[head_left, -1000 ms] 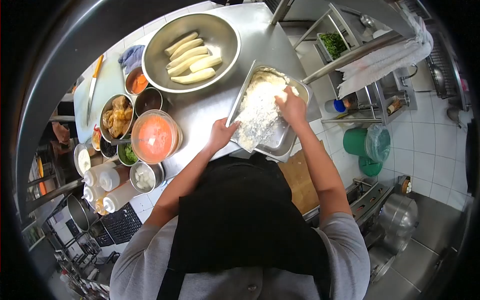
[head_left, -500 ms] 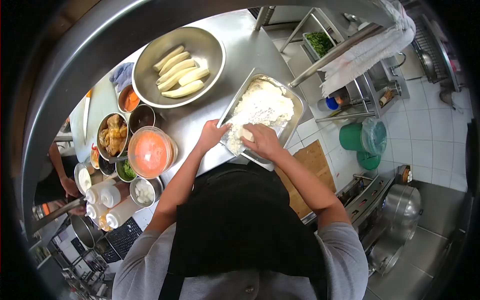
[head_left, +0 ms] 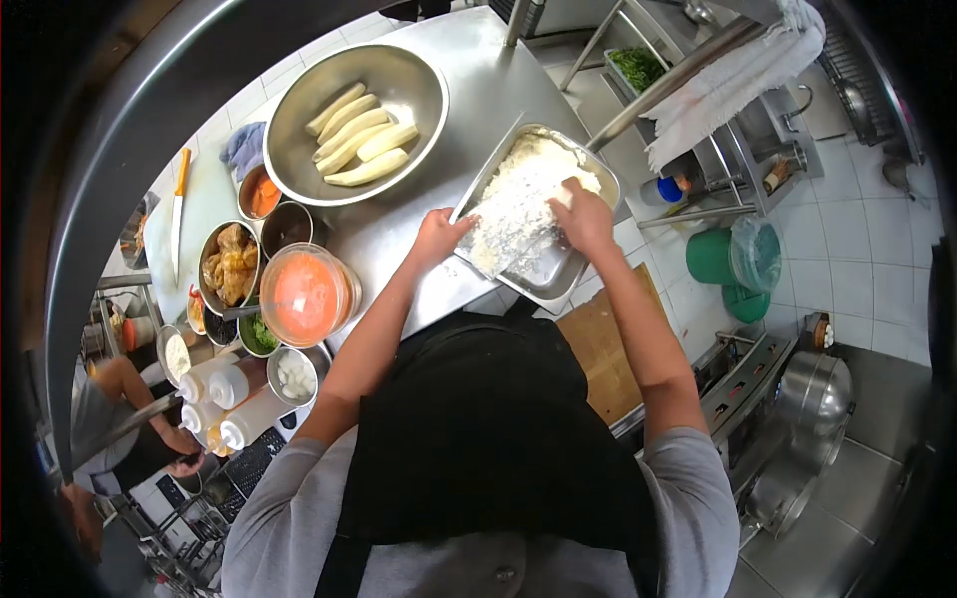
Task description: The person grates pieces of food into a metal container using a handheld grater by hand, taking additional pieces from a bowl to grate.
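A rectangular metal pan (head_left: 570,281) sits at the table's near right corner, slightly turned. Crumbly white mixture (head_left: 523,199), like grated cheese or floury dough, fills most of it, leaving bare metal at the near right end. My left hand (head_left: 439,239) grips the pan's left rim, thumb over the inner side. At the right side of the pan, my right hand (head_left: 585,221) has its curled fingers in the mixture; the fingertips are partly buried.
A large steel bowl (head_left: 431,164) holds several peeled plantains (head_left: 357,145). Left of me stand a tub of orange-red liquid (head_left: 302,297), a pot of cooked chicken (head_left: 231,264), chopped onion (head_left: 296,377), and squeeze bottles (head_left: 239,424). A knife (head_left: 179,214) lies on a cutting board. Another person (head_left: 130,419) works at lower left.
My right hand has moved from the near middle of the pan to the right and away from me, into the mixture. My left hand stays at the left rim. The view has shifted slightly.
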The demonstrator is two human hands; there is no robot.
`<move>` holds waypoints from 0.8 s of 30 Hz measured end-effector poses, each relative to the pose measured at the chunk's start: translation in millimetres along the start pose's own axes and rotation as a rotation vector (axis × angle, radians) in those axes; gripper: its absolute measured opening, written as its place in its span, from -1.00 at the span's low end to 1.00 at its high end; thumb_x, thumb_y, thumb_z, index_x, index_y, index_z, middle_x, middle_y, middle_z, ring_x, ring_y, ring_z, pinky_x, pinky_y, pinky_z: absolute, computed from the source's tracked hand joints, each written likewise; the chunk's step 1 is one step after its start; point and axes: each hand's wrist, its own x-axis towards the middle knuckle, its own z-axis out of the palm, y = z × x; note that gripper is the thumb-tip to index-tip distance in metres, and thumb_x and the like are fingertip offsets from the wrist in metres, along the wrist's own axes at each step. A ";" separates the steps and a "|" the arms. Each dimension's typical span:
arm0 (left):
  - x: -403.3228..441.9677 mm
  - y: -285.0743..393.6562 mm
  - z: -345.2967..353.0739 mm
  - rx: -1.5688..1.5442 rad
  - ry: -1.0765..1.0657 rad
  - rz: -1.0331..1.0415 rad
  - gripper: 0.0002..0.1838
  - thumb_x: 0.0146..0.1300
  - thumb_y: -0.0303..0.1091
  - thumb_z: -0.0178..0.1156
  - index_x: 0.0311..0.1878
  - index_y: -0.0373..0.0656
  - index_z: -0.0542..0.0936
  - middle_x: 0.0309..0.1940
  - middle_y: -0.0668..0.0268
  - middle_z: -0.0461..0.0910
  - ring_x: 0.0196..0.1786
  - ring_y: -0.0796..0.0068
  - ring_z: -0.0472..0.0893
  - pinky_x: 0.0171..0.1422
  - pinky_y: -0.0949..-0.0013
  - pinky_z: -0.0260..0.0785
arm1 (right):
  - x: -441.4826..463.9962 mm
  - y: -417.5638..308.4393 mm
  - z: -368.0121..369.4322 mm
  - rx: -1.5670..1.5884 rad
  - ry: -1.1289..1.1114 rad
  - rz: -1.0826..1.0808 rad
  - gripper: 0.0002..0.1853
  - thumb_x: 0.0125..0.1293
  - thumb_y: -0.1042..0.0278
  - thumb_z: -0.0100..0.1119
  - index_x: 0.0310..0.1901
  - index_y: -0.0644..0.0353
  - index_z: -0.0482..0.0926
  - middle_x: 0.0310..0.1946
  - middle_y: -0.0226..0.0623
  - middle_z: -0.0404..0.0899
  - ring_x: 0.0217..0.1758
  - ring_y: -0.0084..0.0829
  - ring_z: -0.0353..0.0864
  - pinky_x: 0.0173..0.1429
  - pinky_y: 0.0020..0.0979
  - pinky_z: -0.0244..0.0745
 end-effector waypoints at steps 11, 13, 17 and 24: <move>-6.8 25.7 -7.3 -0.011 -0.004 0.006 -0.52 0.34 0.00 0.29 -0.21 -0.38 0.68 -0.51 0.29 0.61 -0.45 0.56 0.47 -0.33 0.30 0.37 | -75.2 -104.1 8.0 0.350 -0.184 -0.243 -0.61 0.23 -0.03 0.34 -0.06 0.06 0.59 -0.39 -0.04 0.69 -0.26 0.00 0.71 -0.16 -0.08 0.57; -6.3 25.0 -6.9 -0.040 -0.015 0.012 -0.51 0.34 0.00 0.29 -0.21 -0.38 0.68 -0.50 0.28 0.62 -0.45 0.57 0.49 -0.33 0.30 0.38 | -68.3 -98.8 25.3 0.257 -0.118 -0.322 -0.61 0.23 -0.03 0.33 -0.06 0.05 0.58 -0.39 -0.05 0.68 -0.25 -0.01 0.69 -0.16 -0.07 0.56; -0.5 15.6 -7.6 -0.041 -0.067 -0.068 -0.51 0.32 -0.03 0.33 -0.10 -0.40 0.69 -0.40 0.21 0.69 -0.35 0.53 0.58 -0.20 0.35 0.44 | -26.6 -70.1 24.3 0.100 0.060 -0.114 -0.59 0.25 0.02 0.30 0.05 0.04 0.58 -0.34 -0.04 0.66 -0.22 -0.04 0.66 -0.13 -0.07 0.54; 5.4 2.0 -2.8 -0.173 -0.039 0.014 -0.49 0.41 0.00 0.22 -0.05 -0.40 0.66 -0.41 0.27 0.67 -0.42 0.56 0.56 -0.28 0.37 0.46 | -60.0 -91.8 10.6 0.143 0.024 -0.368 -0.58 0.21 0.13 0.32 0.10 0.00 0.59 -0.33 -0.13 0.56 -0.16 -0.10 0.58 -0.12 -0.10 0.52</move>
